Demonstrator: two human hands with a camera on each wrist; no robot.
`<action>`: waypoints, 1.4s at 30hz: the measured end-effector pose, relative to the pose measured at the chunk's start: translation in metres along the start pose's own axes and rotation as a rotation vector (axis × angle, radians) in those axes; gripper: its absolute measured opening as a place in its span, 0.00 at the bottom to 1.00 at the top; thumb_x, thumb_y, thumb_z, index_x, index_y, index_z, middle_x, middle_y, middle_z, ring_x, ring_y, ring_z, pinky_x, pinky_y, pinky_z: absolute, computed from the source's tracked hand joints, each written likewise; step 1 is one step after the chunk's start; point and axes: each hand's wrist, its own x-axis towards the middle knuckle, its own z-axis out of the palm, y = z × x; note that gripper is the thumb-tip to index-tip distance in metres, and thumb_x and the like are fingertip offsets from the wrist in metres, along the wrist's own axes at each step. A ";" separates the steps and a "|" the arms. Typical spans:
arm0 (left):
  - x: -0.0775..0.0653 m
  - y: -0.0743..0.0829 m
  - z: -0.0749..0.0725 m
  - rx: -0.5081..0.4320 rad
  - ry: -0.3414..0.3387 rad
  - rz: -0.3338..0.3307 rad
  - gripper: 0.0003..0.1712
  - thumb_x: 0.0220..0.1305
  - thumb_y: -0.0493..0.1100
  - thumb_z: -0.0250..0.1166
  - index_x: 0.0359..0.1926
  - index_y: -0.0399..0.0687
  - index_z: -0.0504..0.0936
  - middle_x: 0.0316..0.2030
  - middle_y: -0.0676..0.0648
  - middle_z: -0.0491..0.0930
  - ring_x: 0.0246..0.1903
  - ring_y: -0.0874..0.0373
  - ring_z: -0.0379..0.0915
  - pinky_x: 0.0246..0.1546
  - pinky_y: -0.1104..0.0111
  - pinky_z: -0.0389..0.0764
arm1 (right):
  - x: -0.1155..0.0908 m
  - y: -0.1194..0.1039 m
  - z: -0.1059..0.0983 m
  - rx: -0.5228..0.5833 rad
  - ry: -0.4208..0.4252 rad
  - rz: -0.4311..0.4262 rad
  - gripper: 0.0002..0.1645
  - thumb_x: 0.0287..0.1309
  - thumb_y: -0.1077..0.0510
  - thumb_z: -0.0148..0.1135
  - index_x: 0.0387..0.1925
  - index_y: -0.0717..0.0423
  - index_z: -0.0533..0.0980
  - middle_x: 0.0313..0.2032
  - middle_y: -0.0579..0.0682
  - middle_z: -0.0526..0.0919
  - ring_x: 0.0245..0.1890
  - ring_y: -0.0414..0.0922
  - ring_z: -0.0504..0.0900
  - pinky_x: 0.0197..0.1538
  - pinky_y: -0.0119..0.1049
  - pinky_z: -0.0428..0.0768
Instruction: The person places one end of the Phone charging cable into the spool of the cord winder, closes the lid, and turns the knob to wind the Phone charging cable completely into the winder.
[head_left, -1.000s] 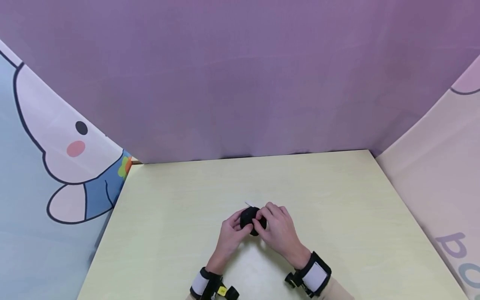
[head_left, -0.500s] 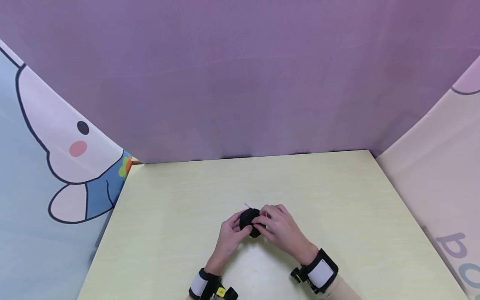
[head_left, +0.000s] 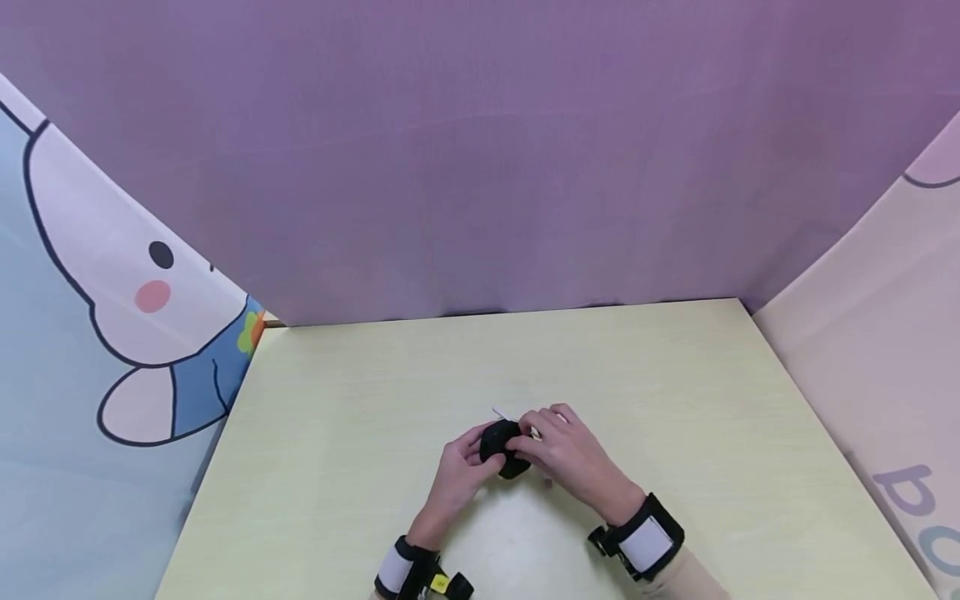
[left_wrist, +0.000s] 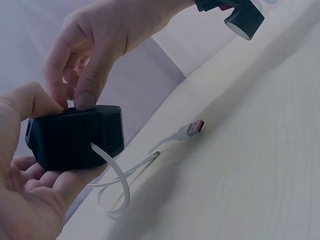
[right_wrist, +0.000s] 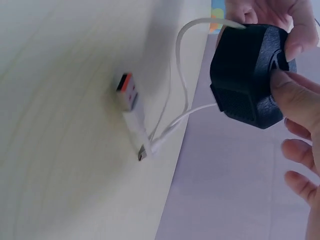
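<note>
My left hand (head_left: pixel 463 471) holds a small black faceted case (left_wrist: pixel 67 142) a little above the table, fingers underneath and thumb at its upper edge. From a hole in the case's side comes a white cable (right_wrist: pixel 181 50), which loops down. A USB plug (left_wrist: pixel 192 128) with a red-orange insert and a small metal-tipped plug (right_wrist: pixel 142 153) hang at its ends. My right hand (head_left: pixel 564 454) pinches at the round part (right_wrist: pixel 276 59) on the case's top face with thumb and forefinger. Its other fingers are loosely bent, and the thumb hides much of that round part.
A pale wooden table (head_left: pixel 360 400) lies under both hands. Behind it stands a purple cloth wall (head_left: pixel 480 167), with printed panels to the left (head_left: pixel 90 500) and right (head_left: pixel 862 333). Both wrists wear black straps with small cameras.
My right wrist has swung outward to the right, its fingers staying at the case. The case has sunk slightly in the head view. My left hand has barely moved.
</note>
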 end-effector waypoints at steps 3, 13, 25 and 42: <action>0.000 0.000 0.000 0.007 -0.010 -0.001 0.28 0.66 0.34 0.66 0.66 0.32 0.75 0.55 0.31 0.83 0.47 0.56 0.86 0.47 0.73 0.84 | 0.000 0.000 -0.002 -0.037 -0.013 -0.015 0.13 0.54 0.53 0.73 0.43 0.40 0.84 0.40 0.43 0.80 0.39 0.43 0.80 0.54 0.44 0.78; -0.002 0.007 0.002 0.007 -0.012 -0.018 0.28 0.65 0.33 0.66 0.66 0.33 0.76 0.55 0.31 0.83 0.50 0.48 0.85 0.47 0.73 0.83 | -0.001 0.002 -0.004 -0.115 0.016 -0.046 0.13 0.69 0.44 0.55 0.41 0.38 0.84 0.36 0.41 0.78 0.36 0.42 0.79 0.53 0.43 0.78; -0.003 0.009 0.001 -0.042 -0.033 -0.017 0.30 0.66 0.33 0.66 0.69 0.31 0.73 0.57 0.29 0.81 0.52 0.48 0.84 0.49 0.72 0.84 | -0.001 -0.002 0.001 -0.108 0.120 0.003 0.17 0.71 0.41 0.58 0.36 0.45 0.85 0.33 0.42 0.78 0.33 0.42 0.78 0.48 0.42 0.78; -0.004 0.009 0.001 -0.071 -0.015 0.002 0.31 0.67 0.32 0.65 0.70 0.30 0.71 0.60 0.28 0.79 0.49 0.61 0.84 0.49 0.73 0.83 | 0.001 -0.010 0.006 -0.039 0.203 0.044 0.12 0.66 0.48 0.66 0.34 0.51 0.86 0.33 0.44 0.80 0.32 0.44 0.78 0.47 0.44 0.77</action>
